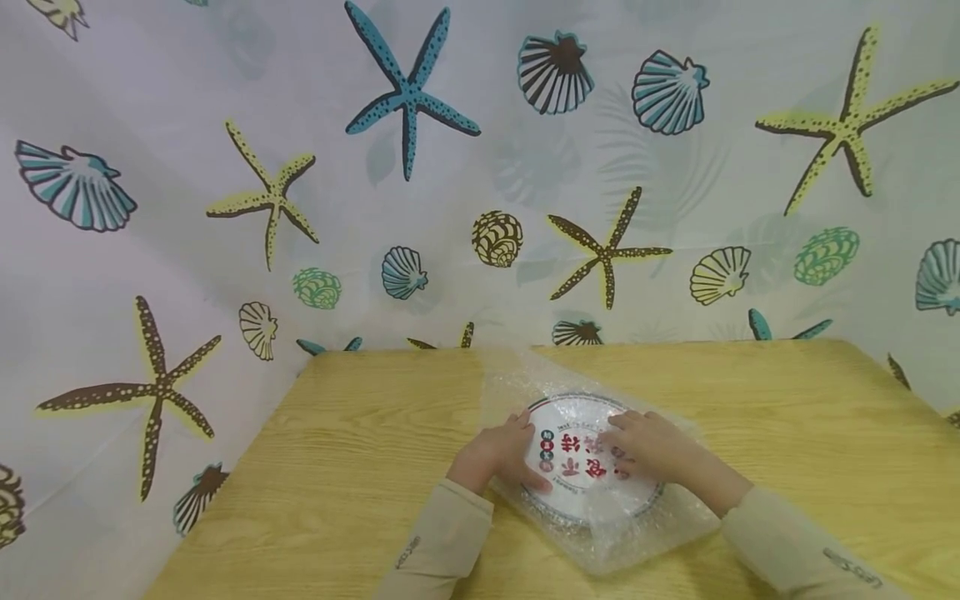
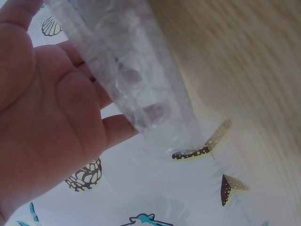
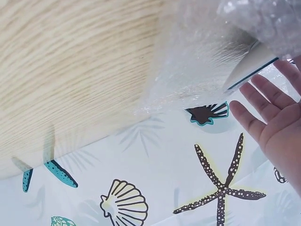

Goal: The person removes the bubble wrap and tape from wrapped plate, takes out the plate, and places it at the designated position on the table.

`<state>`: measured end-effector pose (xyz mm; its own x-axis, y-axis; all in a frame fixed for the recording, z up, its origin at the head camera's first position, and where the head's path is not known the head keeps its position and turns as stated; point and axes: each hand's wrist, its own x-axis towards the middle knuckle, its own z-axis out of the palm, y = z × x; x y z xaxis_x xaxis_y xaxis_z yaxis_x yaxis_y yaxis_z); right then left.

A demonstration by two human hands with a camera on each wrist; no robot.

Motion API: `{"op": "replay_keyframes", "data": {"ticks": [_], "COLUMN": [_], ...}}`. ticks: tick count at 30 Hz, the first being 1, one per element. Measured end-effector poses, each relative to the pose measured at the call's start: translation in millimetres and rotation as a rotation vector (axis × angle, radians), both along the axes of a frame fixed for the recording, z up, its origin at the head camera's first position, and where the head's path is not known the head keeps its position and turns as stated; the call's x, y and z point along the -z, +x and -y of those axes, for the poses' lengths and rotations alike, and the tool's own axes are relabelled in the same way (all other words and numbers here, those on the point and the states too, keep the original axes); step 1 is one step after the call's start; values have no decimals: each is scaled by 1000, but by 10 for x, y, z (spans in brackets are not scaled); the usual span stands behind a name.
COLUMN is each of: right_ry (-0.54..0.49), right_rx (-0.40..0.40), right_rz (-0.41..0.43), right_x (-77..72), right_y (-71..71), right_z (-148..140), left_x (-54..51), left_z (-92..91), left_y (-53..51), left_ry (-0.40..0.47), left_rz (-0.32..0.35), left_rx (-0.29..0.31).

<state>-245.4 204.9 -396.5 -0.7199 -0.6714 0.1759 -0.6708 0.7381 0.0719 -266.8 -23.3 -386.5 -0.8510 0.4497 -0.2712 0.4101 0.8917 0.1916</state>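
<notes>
A round white plate (image 1: 573,500) with red and dark printed characters lies on the table inside clear bubble wrap (image 1: 622,550). At the plate's left edge, my left hand (image 1: 495,454) rests with thumb and fingers spread. Some of its fingertips show blurrily through the wrap (image 2: 141,94) in the left wrist view. My right hand (image 1: 656,446) reaches over the plate's right side, its fingers on or just above the wrapped face. Seen from the right wrist, the plate's rim (image 3: 254,70) shows beside nearly straight fingers; whether they touch it I cannot tell.
The wooden table (image 1: 360,433) stretches around the wrapped plate on all sides. Behind it and at the left hangs a white cloth (image 1: 450,192) printed with starfish and shells. A loose flap of wrap points toward the table's back edge.
</notes>
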Motion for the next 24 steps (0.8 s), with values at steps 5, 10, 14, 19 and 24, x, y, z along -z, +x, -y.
{"op": "replay_keyframes", "data": {"ticks": [5, 10, 14, 19, 24], "right_ry": [-7, -11, -17, 9, 81], "right_rx": [-41, -67, -80, -127, -189], "right_rz": [-13, -8, 31, 56, -35], "right_x": [1, -9, -53, -89, -69], "right_y": [-11, -16, -19, -13, -39], "right_z": [-14, -14, 21, 101, 138], "left_x": [-5, -9, -1, 11, 18], "left_z": [8, 9, 11, 14, 11], "left_y": [9, 5, -2, -8, -21], "left_ry": [-9, -18, -20, -12, -16], "left_rz": [8, 9, 5, 5, 3], "left_rx": [2, 6, 5, 10, 13]}}
